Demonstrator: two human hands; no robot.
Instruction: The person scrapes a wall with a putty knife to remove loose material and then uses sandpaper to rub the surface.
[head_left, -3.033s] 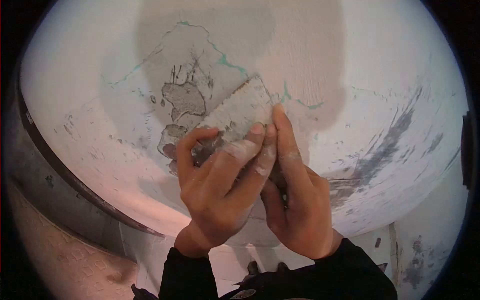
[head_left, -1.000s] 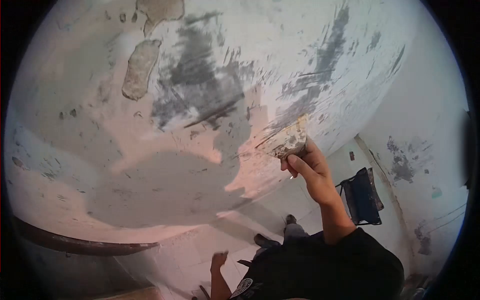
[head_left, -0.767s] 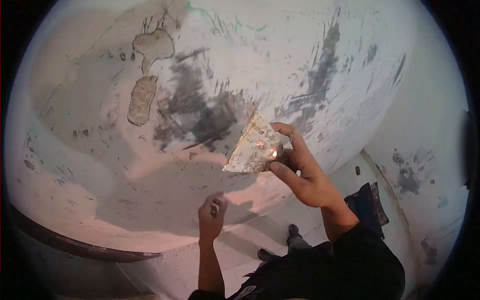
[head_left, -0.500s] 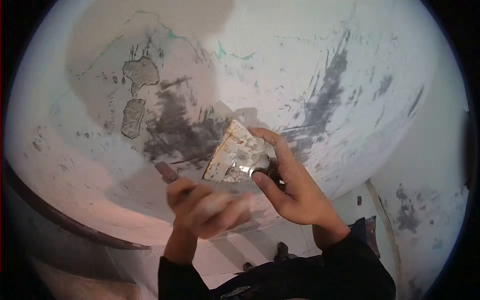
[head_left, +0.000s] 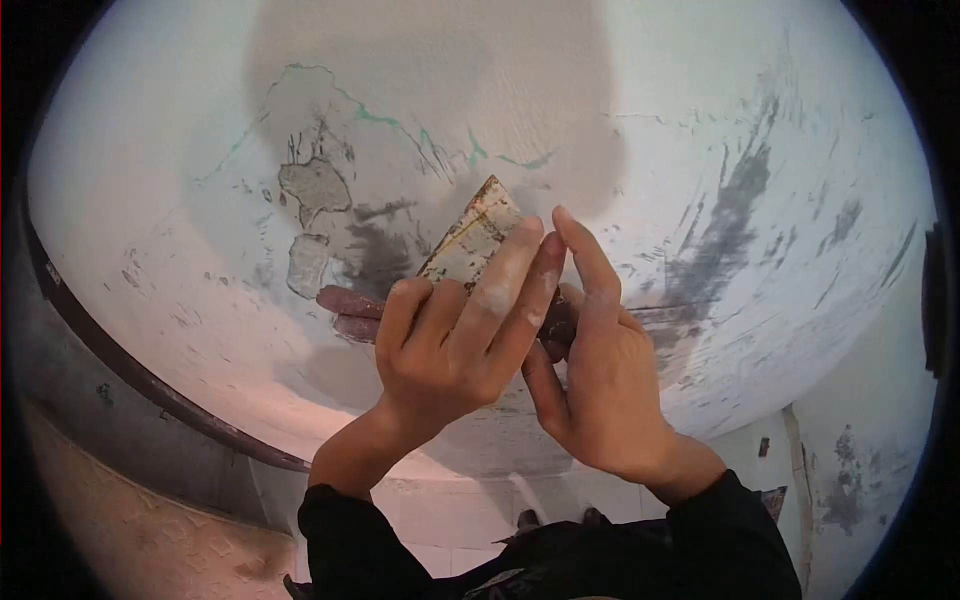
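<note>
A putty-stained scraper blade (head_left: pixel 472 235) lies flat against the white painted wall (head_left: pixel 700 130), its tip pointing up and right. My left hand (head_left: pixel 455 335) presses on the blade with fingers spread over it, thumb tucked underneath. Beside it, my right hand (head_left: pixel 595 385) grips the scraper's handle, which is hidden behind the fingers, index finger stretched along the blade. Just left of the blade are two patches of bare grey plaster (head_left: pixel 312 185) where the paint is gone.
Dark grey scrape marks (head_left: pixel 730 215) streak the wall to the right. A thin green crack line (head_left: pixel 400 125) runs above the blade. A dark skirting band (head_left: pixel 150 385) curves along the wall's base at the left. Pale floor tiles (head_left: pixel 470 500) show below my arms.
My left hand rose from below and came onto the blade. The scraper moved up and left along the wall toward the bare plaster patches, and both hands now hold it.
</note>
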